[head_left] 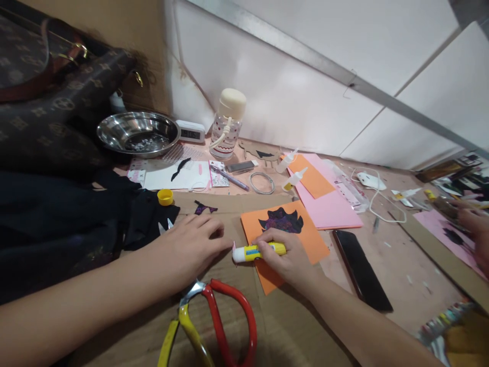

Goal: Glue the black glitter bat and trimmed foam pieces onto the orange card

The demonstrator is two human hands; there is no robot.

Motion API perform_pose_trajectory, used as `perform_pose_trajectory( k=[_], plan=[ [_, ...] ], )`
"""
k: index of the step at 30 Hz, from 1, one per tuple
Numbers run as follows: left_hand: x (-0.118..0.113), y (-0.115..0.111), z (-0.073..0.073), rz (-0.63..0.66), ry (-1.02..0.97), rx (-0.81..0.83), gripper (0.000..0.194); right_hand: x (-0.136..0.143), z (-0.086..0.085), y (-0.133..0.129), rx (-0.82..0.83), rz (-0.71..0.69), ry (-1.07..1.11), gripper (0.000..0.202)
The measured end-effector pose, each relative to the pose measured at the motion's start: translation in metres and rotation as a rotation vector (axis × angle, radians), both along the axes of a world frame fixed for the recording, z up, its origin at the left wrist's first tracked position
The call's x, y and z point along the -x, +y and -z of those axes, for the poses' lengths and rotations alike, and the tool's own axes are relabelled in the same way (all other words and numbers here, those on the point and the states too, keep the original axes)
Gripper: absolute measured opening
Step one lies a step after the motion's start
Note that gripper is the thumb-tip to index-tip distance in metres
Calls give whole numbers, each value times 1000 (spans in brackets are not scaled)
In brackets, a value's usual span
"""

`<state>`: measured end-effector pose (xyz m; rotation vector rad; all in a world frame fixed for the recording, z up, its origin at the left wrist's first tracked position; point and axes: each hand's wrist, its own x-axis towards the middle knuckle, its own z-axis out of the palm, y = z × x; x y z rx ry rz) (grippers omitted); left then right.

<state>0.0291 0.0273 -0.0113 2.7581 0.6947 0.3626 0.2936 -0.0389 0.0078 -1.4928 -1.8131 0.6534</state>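
Observation:
My right hand point(282, 255) is wrapped round a yellow and white glue stick point(252, 252), its white end pointing left. That end meets a small pinkish scrap point(234, 245), mostly hidden, at the tip of my left hand's outstretched finger. My left hand point(200, 234) rests on the cardboard and appears to pin the scrap. Beneath the right hand lies an orange sheet point(313, 244) bearing a dark, spiky cut-out point(281, 220). Scissors point(217, 306) with red and yellow handles lie under my left wrist. A dark scrap point(205, 208) and a yellow cap point(165, 197) sit beyond the left hand.
Behind stand a steel bowl point(138, 133) and a bottle point(227, 125). Glue bottles point(294, 179), pink paper point(336, 216) and a phone point(361, 270) lie rightward. A dark bag point(57, 112) fills the left. Another person's hand point(476, 229) works at the right edge.

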Motion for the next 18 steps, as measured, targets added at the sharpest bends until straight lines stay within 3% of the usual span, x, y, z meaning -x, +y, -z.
perform_pose_trajectory(
  k=[18],
  plan=[
    [0,1,5,-14,-8,-42,27,-8,3,3,16,90,118,30]
  ],
)
